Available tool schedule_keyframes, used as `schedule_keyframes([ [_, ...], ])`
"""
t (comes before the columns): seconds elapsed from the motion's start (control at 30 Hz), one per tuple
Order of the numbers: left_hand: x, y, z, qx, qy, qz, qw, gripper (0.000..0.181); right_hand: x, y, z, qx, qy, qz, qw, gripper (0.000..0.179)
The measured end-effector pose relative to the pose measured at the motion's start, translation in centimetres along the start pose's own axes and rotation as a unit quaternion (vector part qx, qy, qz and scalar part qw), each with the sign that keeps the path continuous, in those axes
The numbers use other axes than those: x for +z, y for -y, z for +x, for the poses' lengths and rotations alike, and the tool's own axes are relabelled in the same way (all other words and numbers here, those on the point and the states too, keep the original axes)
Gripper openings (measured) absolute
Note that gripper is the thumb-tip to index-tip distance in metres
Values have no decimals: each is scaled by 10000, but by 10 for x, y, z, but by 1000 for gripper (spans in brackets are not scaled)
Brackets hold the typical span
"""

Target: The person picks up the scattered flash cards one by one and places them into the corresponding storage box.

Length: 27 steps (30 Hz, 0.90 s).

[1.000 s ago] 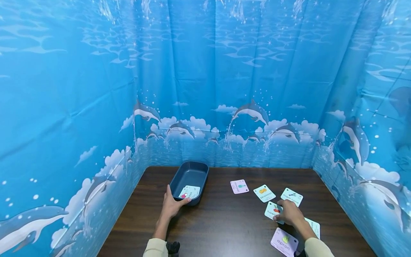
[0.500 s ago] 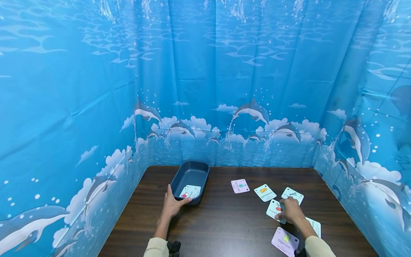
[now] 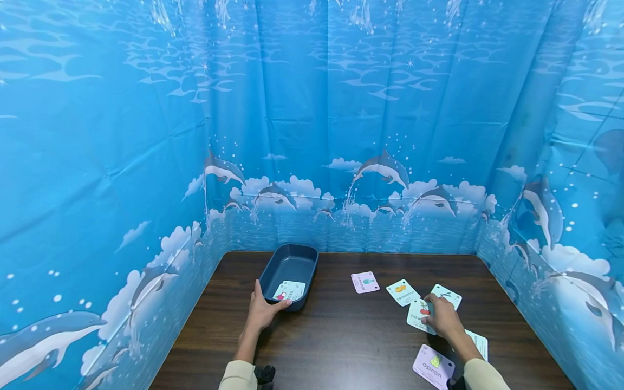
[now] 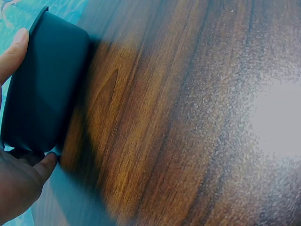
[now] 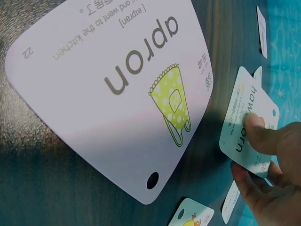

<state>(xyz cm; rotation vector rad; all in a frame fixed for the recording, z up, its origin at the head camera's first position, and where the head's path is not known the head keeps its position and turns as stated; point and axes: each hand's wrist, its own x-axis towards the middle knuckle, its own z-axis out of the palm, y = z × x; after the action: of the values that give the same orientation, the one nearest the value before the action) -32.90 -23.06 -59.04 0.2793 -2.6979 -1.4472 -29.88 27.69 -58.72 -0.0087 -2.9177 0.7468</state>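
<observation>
My left hand (image 3: 261, 312) grips the near-left corner of a dark blue tray (image 3: 291, 264), thumb at the near rim and fingers along the left wall. A pale green picture card (image 3: 294, 290) lies in the tray's near end. On the right, my right hand (image 3: 444, 318) pinches a pale green hawthorn card (image 3: 416, 321), printed with red fruit. In the right wrist view the thumb presses on the face of this card (image 5: 235, 125), and the other fingers are at its underside and edge. The card is tilted, its near edge towards me.
A persimmon card (image 3: 402, 293) and another green card (image 3: 449, 295) lie beyond the right hand. A purple apron card (image 3: 433, 365) and a partly covered green card (image 3: 479, 343) lie nearer. A pink raincoat card (image 3: 364, 282) is farther back. Blue dolphin-print curtains (image 3: 312, 135) surround the dark wooden table.
My right hand and the hawthorn card have shifted slightly to the right and away from me, more of the card's face now showing. The left hand and tray stay in place.
</observation>
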Motion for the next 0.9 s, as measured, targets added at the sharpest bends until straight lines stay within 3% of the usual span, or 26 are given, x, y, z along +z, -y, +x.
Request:
schedule_keyframes([
  [0.33, 0, 1, 1, 11, -1, -14, 10000, 135, -4, -1, -1, -48, -202, 130, 9997, 33],
  [0.7, 1, 2, 2, 33, 13, 9, 10000, 135, -5, -7, 1, 427, 22, 346, 9985, 28],
  [0.9, 1, 4, 3, -2, -6, -65, 10000, 134, -4, -7, 2, 304, -128, 451, 9984, 27],
])
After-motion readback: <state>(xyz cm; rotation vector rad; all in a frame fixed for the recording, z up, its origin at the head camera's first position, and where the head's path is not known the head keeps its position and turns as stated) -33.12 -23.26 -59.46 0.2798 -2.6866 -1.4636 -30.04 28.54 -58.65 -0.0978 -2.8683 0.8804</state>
